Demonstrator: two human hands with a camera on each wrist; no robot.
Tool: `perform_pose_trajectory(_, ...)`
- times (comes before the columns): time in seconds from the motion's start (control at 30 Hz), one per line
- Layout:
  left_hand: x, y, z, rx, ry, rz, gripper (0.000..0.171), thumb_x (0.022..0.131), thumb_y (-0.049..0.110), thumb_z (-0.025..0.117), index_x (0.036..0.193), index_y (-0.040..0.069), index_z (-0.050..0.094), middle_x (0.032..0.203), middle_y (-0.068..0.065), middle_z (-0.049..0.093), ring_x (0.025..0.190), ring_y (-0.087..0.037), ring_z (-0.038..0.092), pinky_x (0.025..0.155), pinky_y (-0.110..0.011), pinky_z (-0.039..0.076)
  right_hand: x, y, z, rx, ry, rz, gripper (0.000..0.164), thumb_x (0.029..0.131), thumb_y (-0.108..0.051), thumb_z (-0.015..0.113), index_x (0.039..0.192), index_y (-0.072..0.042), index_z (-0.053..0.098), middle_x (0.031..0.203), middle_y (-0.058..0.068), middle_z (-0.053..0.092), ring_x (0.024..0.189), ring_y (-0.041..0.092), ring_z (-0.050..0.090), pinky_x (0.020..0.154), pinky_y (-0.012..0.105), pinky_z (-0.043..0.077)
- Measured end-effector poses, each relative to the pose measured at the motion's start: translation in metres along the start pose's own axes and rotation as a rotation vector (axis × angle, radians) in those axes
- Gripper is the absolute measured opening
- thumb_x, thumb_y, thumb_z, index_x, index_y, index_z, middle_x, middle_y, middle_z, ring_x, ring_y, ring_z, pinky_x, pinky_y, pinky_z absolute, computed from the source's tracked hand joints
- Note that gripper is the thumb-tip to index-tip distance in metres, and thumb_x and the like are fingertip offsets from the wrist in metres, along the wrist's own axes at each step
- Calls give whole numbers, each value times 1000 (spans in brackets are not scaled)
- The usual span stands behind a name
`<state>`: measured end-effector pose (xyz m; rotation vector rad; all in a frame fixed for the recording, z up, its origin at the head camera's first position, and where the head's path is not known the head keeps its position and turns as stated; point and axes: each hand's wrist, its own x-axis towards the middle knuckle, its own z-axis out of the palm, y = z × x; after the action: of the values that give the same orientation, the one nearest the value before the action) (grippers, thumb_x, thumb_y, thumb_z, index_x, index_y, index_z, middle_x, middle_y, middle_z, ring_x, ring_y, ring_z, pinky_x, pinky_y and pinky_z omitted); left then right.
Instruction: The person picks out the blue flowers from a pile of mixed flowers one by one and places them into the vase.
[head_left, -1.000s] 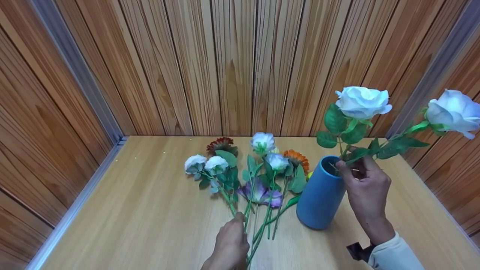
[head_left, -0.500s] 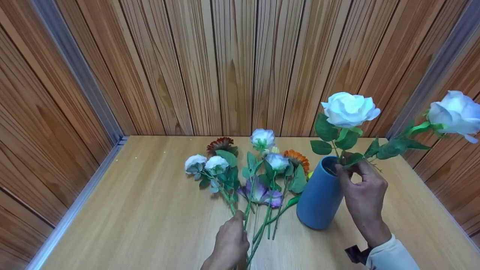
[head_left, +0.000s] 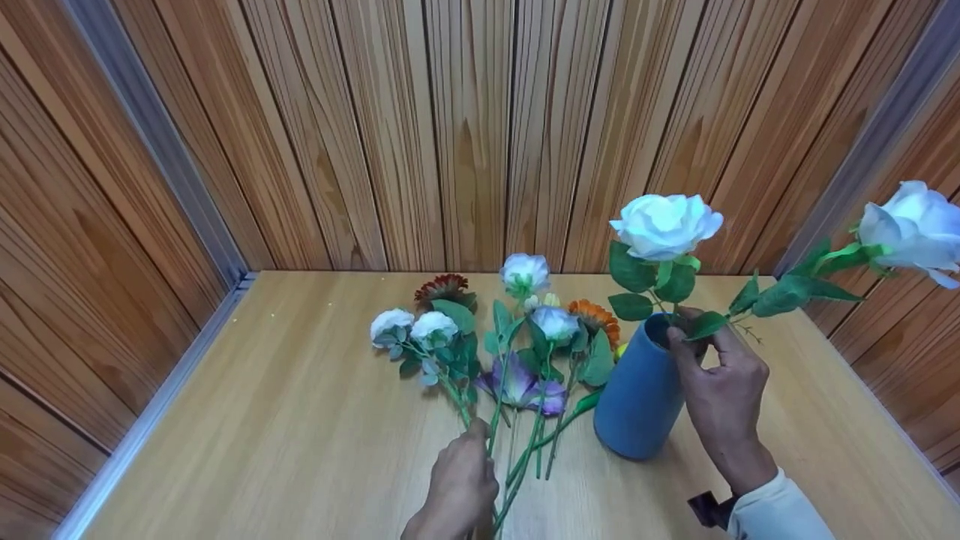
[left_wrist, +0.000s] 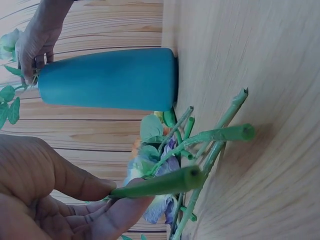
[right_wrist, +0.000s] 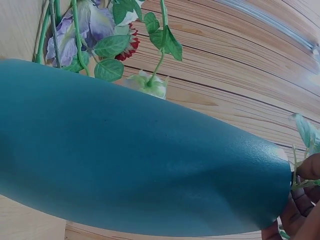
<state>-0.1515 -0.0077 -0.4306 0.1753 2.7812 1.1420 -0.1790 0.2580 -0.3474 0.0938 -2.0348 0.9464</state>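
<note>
A blue vase (head_left: 640,397) stands upright at the right of the table. At its mouth my right hand (head_left: 724,390) pinches the stem of a white rose (head_left: 666,226), whose head stands above the rim with leaves below it. A second white rose (head_left: 911,234) leans out to the right from the same place, its lower stem hidden by the hand. My left hand (head_left: 459,480) pinches a green stem (left_wrist: 157,185) near its cut end, between thumb and finger. That stem appears to run up to a pale white rose (head_left: 525,274) above the loose flowers.
Several loose flowers lie left of the vase: small white blooms (head_left: 433,330), a dark red flower (head_left: 441,289), an orange flower (head_left: 595,321), a purple flower (head_left: 521,386) and a bluish white rose (head_left: 555,324). Wood-plank walls (head_left: 465,135) enclose the table (head_left: 300,420).
The white rose over the vase has shifted left and slightly down, and the right hand has moved a little left with it. The pale rose by the left hand has risen slightly.
</note>
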Motion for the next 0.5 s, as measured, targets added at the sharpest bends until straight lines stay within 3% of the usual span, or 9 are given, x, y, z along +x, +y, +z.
perform_pose_trajectory(0.37,-1,0,0,2,7,-3,37,74,-10,60,107,1,51,77,-7,58,59,-14,52,47,-31,42,0,0,0,-2,-27,-52,28,79,-16,68,105,-8,65,99,2,66,96,-9,53,81,15,42)
perform_pose_trajectory(0.5,-2,-1,0,5,22,27,38,74,-11,59,109,-1,50,71,-5,55,53,-14,50,42,-29,39,-2,-1,0,-4,-16,-84,33,78,-13,69,110,-8,63,97,5,66,94,9,60,81,14,40)
